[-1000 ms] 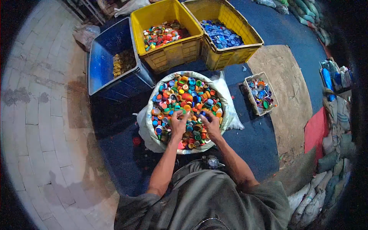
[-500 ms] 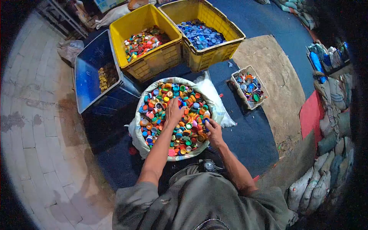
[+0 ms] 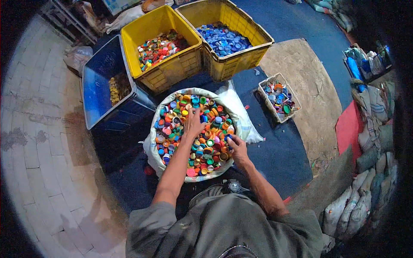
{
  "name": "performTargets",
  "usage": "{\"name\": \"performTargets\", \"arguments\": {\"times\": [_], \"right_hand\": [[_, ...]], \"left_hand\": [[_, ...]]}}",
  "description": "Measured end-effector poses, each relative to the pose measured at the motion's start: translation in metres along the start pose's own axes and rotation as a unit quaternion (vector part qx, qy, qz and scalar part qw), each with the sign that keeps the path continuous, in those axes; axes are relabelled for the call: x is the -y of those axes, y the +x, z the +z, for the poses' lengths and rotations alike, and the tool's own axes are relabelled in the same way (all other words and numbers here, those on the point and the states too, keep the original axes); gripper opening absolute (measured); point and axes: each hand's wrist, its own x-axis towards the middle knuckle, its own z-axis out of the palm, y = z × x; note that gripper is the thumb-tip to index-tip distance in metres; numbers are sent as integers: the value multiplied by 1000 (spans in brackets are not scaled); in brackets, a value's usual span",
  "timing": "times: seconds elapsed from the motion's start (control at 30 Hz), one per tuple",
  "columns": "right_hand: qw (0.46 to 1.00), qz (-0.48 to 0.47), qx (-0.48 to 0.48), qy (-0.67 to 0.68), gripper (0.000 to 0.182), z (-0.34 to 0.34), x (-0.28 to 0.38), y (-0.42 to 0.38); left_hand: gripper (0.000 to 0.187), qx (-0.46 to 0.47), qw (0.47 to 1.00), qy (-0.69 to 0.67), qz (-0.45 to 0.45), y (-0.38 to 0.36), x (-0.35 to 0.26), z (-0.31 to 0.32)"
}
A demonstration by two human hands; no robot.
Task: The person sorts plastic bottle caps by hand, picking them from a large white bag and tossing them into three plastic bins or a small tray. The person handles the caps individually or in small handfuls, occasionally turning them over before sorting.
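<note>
A white woven sack (image 3: 151,148) with its rim rolled down stands in front of me, full of plastic bottle caps (image 3: 202,148) in many colours. My left hand (image 3: 193,124) reaches over the middle of the heap, its fingers stretched apart and touching caps near the far side. At the sack's right rim, my right hand (image 3: 238,150) pinches a blue bottle cap (image 3: 229,138) between thumb and fingers.
Beyond the sack stand a blue bin (image 3: 101,86) with yellowish pieces, a yellow bin (image 3: 129,41) of mixed caps and another yellow bin (image 3: 258,36) of blue caps. A small white crate (image 3: 278,118) sits right. Filled sacks (image 3: 352,210) line the right side.
My left hand has shifted slightly up and left over the caps, and its fingers have spread. My right hand stays by the rim with the blue bottle cap, moving slightly left.
</note>
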Motion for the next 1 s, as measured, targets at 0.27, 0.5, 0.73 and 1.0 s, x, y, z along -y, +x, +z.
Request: {"name": "performTargets", "arguments": {"times": [0.27,0.5,0.73,1.0], "right_hand": [[999,15,-4,30,31,0,-3,-3],[1000,-6,-1,-3,36,2,-15,2],[999,14,31,-3,37,0,-20,3],[997,46,29,59,30,2,-10,-3]], "left_hand": [[36,-36,992,-124,-2,-8,55,13],[53,-15,998,-31,53,-20,50,4],[50,46,998,-33,38,-16,38,2],[53,-18,992,-108,56,-14,45,16]]}}
